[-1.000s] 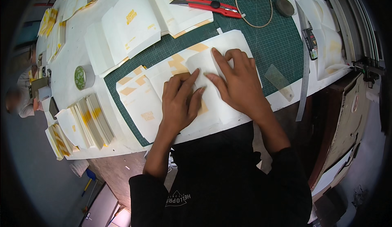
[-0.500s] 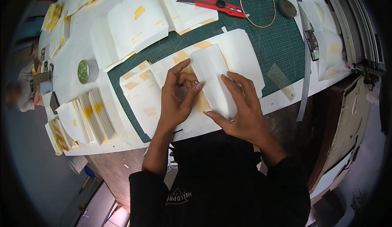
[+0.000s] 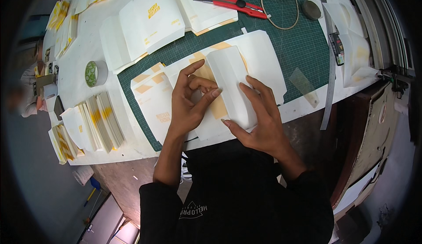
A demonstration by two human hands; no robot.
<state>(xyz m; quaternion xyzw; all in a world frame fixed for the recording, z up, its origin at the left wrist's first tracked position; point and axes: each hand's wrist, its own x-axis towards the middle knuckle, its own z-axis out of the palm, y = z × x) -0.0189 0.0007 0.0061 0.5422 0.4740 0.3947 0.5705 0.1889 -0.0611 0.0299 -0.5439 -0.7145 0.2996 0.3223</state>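
Folded white paper [image 3: 231, 77] lies over a green mat [image 3: 303, 53] between a half-open, seemingly empty left hand [image 3: 186, 108] and a loosely spread right hand [image 3: 265, 127] touching it, a folding step apparently calling for even pressure.

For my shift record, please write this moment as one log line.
Left hand: fingers curled beside paper flap | Right hand: fingers spread at paper flap | Around: green mat, red cutter, tape roll
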